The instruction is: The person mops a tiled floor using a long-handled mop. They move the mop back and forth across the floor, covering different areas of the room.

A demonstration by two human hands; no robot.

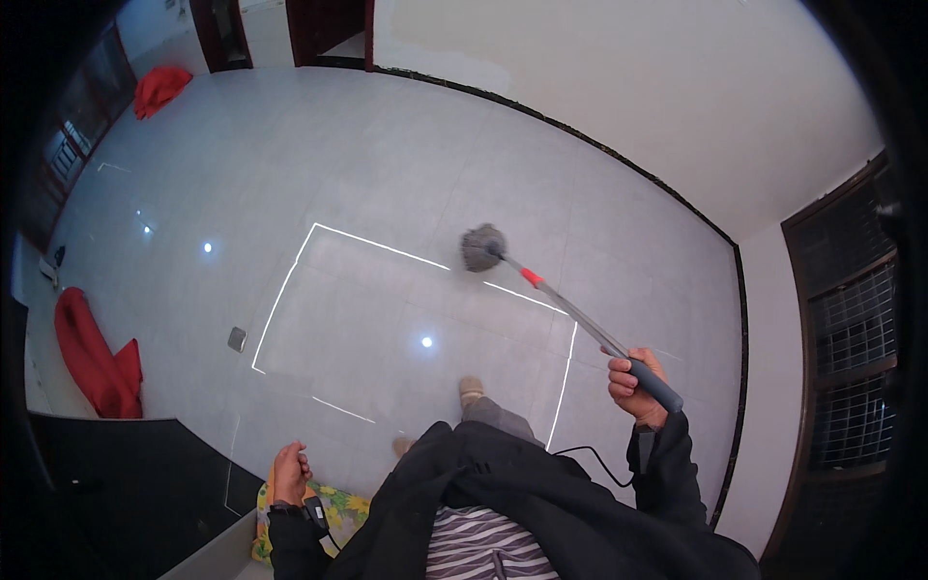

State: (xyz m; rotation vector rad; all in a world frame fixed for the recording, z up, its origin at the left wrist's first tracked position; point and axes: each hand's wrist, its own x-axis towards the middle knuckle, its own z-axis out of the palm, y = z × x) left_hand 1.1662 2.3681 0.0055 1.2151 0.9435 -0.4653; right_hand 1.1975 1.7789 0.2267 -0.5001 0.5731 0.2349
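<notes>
My right hand (638,388) is wrapped around the dark grey grip of a long-handled duster (587,324). Its metal pole slants away to the upper left, past a red collar, and ends in a shaggy grey round head (482,248). That head is slightly blurred against the tiled floor (377,167); whether it touches the tiles I cannot tell. My left hand (290,471) hangs at the lower left with fingers curled and nothing visible in them. Beside that wrist is a flower-patterned cushion or cloth (348,502), partly hidden by my sleeve.
Red cloth (98,355) lies at the left, and a red bundle (161,90) sits farther back. A small square metal plate (237,339) is on the floor. Black furniture (138,478) stands lower left. A white wall (616,72) and a dark barred window (852,362) bound the right.
</notes>
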